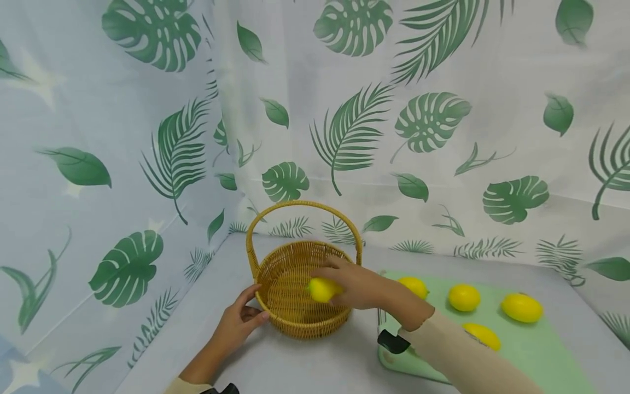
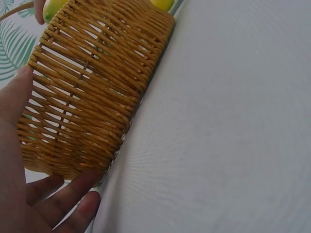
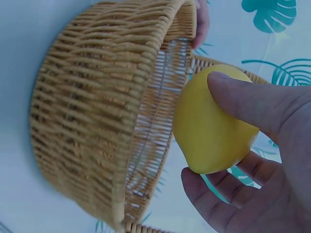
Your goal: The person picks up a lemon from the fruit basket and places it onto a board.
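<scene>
A round wicker basket point(image 1: 295, 328) with a tall arched handle stands on the table. My right hand point(image 1: 356, 282) grips a yellow lemon point(image 1: 323, 290) over the basket's right side. In the right wrist view the lemon point(image 3: 214, 121) sits between thumb and fingers, just above the basket's rim point(image 3: 141, 107). My left hand point(image 1: 238, 323) holds the basket at its left rim. The left wrist view shows the thumb at the rim and the fingers against the woven side point(image 2: 82, 97). No lemon is visible on the part of the basket floor that shows.
To the right lies a pale green board point(image 1: 536, 350) with several lemons on it, among them one lemon point(image 1: 464, 297) near its middle and another lemon point(image 1: 521, 307) at the right. My right forearm crosses over the board. Leaf-patterned curtains point(image 1: 443, 164) rise behind and at the left.
</scene>
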`<state>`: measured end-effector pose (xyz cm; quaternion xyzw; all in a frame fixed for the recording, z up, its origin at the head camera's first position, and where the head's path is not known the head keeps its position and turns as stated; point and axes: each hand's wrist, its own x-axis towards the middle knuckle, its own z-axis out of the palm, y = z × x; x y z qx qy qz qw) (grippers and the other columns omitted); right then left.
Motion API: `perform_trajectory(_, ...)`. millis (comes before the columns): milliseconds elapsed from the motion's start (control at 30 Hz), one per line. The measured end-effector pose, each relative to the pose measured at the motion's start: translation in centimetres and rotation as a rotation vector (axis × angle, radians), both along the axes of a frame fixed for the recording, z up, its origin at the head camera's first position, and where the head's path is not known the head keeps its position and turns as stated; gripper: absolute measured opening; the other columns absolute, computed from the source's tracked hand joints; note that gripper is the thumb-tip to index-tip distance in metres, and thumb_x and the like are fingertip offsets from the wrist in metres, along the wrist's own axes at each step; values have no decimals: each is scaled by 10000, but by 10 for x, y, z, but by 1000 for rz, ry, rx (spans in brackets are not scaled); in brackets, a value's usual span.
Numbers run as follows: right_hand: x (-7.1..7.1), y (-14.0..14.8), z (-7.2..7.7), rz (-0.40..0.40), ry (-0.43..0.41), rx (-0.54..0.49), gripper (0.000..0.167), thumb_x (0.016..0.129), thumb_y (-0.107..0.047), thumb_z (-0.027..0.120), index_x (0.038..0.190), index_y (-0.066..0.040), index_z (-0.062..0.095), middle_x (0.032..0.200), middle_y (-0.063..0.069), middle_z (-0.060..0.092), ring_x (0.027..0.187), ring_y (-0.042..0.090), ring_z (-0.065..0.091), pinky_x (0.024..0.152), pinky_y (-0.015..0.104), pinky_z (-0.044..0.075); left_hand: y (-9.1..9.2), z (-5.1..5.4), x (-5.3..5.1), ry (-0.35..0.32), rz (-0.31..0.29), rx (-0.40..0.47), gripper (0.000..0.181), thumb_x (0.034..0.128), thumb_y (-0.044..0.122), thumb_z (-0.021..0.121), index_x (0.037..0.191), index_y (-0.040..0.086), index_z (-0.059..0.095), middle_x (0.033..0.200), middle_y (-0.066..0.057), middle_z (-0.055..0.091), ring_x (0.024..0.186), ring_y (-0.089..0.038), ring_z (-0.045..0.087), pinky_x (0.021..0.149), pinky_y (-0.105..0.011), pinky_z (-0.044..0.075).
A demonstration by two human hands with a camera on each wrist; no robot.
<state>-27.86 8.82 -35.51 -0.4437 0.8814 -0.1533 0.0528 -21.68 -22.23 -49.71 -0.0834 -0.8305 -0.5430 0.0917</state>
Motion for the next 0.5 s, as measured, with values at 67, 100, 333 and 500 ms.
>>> perform_trajectory(67,0,5,2,13,10,-13,605,847,-166,756,1395,-266,520,1318,-38,431,1133,152,465,952,356,456,0,2,-1,0,-6,6,710,874,305,750,1482,167,409,1450,-178,443,884,-144,665,719,-276,546)
perform_trajectory(100,0,7,3,15,18,-15,605,846,-169,760,1392,-268,521,1317,-42,431,1133,147,465,952,348,457,1,3,-1,3,-8,7,707,876,308,748,1481,168,409,1450,-178,443,886,-146,665,721,-277,546)
perform_trajectory(333,7,22,6,-1,24,-35,642,838,-197,784,1407,-300,507,1389,-27,415,1198,179,469,978,386,451,0,2,-3,-1,-4,17,699,876,296,748,1477,177,412,1450,-189,440,880,-153,666,717,-270,545)
perform_trajectory(500,18,44,7,-34,-1,-101,645,837,-185,784,1396,-339,500,1338,-81,433,1185,145,458,983,397,446,0,-2,-2,-15,-11,49,723,868,291,757,1485,173,399,1445,-213,435,871,-167,669,718,-278,550)
